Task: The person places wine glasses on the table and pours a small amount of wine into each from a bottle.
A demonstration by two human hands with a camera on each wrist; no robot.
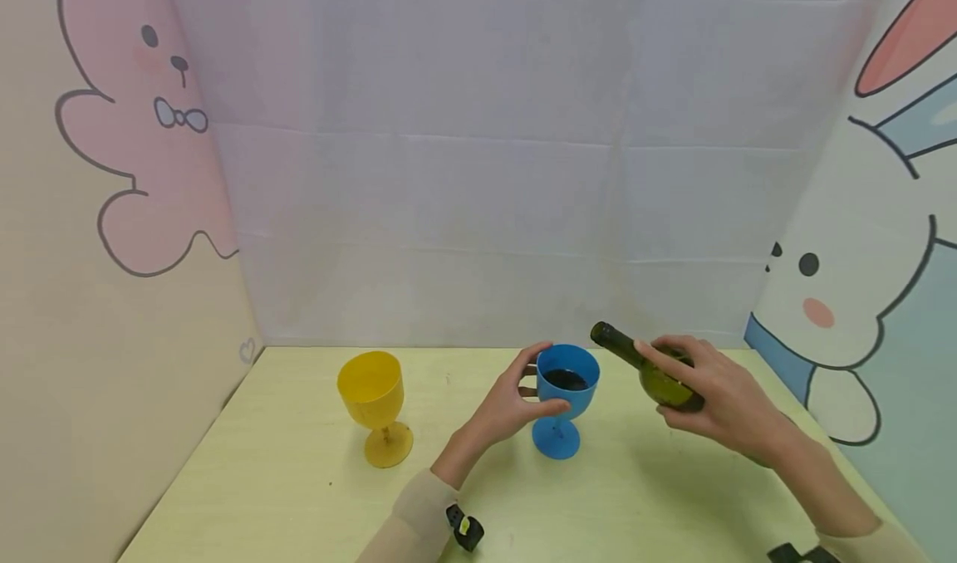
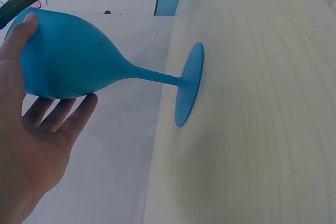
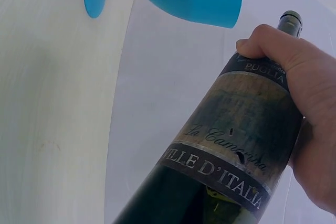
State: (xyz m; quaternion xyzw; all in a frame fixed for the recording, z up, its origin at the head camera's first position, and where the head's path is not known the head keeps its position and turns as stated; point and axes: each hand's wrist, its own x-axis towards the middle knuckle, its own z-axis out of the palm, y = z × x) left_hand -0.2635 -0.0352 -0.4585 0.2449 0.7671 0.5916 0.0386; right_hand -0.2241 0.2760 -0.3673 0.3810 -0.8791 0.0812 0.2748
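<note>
Dark green glass wine bottle with a dark printed label point(image 3: 226, 124): I see it held up over the right part of the counter point(image 1: 561, 509), base not clearly visible. Long axis slanted, mouth higher than the body, neck pointing up and left toward the blue plastic stemmed goblet point(image 1: 581, 398). Key relation: bottle mouth sits just right of the goblet's rim and above it, apart.

Right hand point(image 1: 710, 389) is nearer the bottle: wrapped round it, index finger along the shoulder. Goblet stands upright, right of centre, nearer the counter's far edge; dark liquid point(image 1: 566, 379) in it. Left hand point(image 1: 519, 393) curls round the bowl from the left, thumb on the near side, fingers behind.

Farther out: yellow plastic stemmed goblet point(image 1: 374, 397), upright toward the counter's left edge, well apart from both hands.
</note>
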